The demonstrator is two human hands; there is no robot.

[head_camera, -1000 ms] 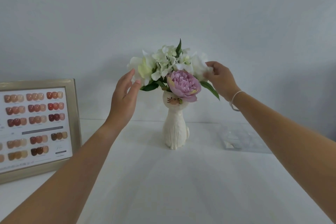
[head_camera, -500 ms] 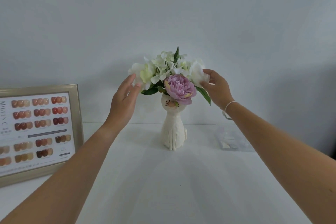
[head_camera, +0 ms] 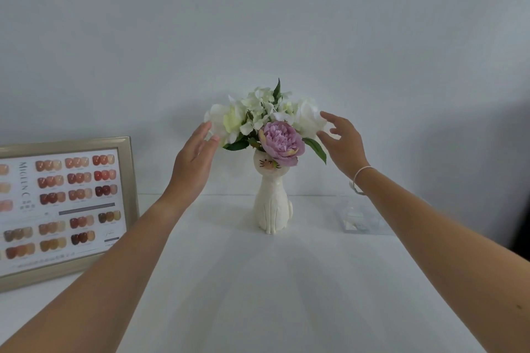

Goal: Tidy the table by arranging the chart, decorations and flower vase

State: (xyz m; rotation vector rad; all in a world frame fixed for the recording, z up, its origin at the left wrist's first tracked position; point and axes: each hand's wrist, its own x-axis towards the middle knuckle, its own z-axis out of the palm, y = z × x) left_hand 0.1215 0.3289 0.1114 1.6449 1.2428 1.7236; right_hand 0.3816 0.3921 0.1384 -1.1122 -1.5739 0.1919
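Cat-shaped vase (head_camera: 271,203) is standing upright on the white table (head_camera: 258,295), near the back wall, and it's the reference here. Both hands are flanking the bouquet (head_camera: 266,123) at the top of the vase. Left hand (head_camera: 192,163) is sitting left of the blooms, fingers extended and loosely together, fingertips (head_camera: 213,137) brushing or just beside the left white flower (head_camera: 222,122); it's gripping nothing. Right hand (head_camera: 342,143) is now opening: half a second back it was curled against the right white flower (head_camera: 308,117), now the fingers are spreading with a gap showing, thumb just off the petals. So it's letting go, not pinching. Purple peony (head_camera: 281,142) is facing front, over the cat face. Framed nail colour chart (head_camera: 63,206) is standing well left of the vase, tilted back, partly out of frame. Clear plastic box (head_camera: 360,218) is lying right of the vase, partly behind the right forearm. My read: flower fluffing is wrapping up, vase placement looks settled; chart and box are probably the remaining items. Risk: tall, narrow vase, top-heavy, so any sideways snag while pulling away could tip it.
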